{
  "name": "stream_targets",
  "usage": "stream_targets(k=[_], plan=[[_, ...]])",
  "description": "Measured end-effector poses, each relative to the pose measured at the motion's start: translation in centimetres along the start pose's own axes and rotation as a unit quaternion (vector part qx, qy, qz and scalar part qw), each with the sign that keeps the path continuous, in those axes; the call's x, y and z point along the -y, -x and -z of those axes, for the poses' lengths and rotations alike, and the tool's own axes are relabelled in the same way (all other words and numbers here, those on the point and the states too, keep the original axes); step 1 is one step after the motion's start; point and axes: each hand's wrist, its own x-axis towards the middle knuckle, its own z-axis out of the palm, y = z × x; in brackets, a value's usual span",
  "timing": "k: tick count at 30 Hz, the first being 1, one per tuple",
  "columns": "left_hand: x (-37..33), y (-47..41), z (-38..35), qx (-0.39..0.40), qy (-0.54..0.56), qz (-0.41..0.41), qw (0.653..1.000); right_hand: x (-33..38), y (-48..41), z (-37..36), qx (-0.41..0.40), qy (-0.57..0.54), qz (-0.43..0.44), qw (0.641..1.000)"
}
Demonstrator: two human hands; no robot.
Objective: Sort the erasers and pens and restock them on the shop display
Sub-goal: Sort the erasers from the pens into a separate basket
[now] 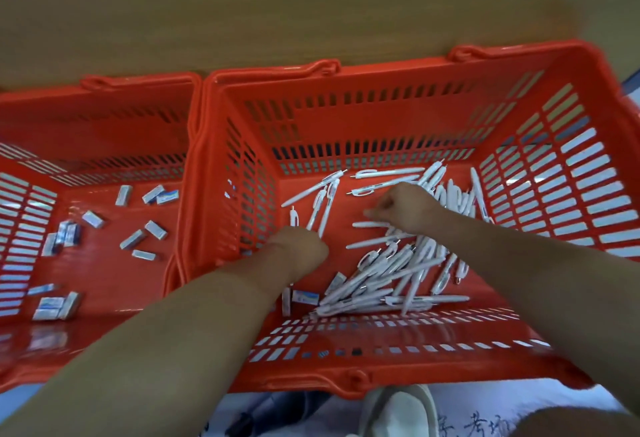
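White fabric [491,424] with dark brush-like characters, too blurred to read, lies at the bottom edge, beside one pale shoe [398,409].

Two bare forearms reach up from there into the pen basket [381,367], which fills the centre and right of the frame. It is one of two orange plastic baskets with slotted walls and smooth floors. The left hand [301,251] hangs over the floor of this basket at lower centre, fingers folded under. The right hand [407,209], farther in, is curled above the heap. Motion blur hides whether either hand actually holds anything.

Slim white pens [381,284] lie loose in a tangled pile of several dozen, too crossed to count exactly, with about eight strays toward the far wall. Three stray erasers [305,297] sit among them at the near left of the heap. The clearest is a small block in a blue-and-white sleeve whose print is too small to read.

At the left of the frame, touching the first, stands the eraser basket [104,90]. Roughly sixteen sorted erasers [133,239] are scattered singly and in small clusters across its floor.

Beyond both rims, a matte wooden surface [277,13] spans the top.
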Motion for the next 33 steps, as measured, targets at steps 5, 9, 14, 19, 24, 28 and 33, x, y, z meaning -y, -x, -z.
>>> stream_targets(k=[5, 9, 14, 19, 24, 28, 33], plan=[[0.4, -1.2, 0.4, -0.094, 0.267, 0.111, 0.953, 0.2, 0.2, 1.4, -0.057, -0.215, -0.048, 0.974], [0.1, -1.3, 3.6, -0.093, 0.509, 0.123, 0.847, 1.9, 0.6, 2.5, -0.002, -0.372, -0.068, 0.926], [3.5, 3.9, 11.6, -0.241, 0.609, 0.042, 0.755, 6.7, 2.0, 6.3, 0.025, -0.52, -0.04, 0.853], [11.5, 12.7, 11.2, -0.373, 0.697, 0.103, 0.603, 16.9, 3.9, 8.0, 0.052, -0.516, 0.088, 0.851], [15.5, 14.8, 4.0, -0.388, 0.701, 0.215, 0.559, 24.6, 4.0, 5.8, 0.085, -0.503, 0.153, 0.846], [15.7, 15.5, 2.2, -0.461, 0.646, 0.251, 0.554, 26.0, 3.5, 4.9, 0.048, -0.496, 0.168, 0.851], [11.5, 16.3, 7.3, -0.514, 0.593, 0.127, 0.607, 21.7, 3.6, 5.7, -0.033, -0.461, 0.164, 0.871]])
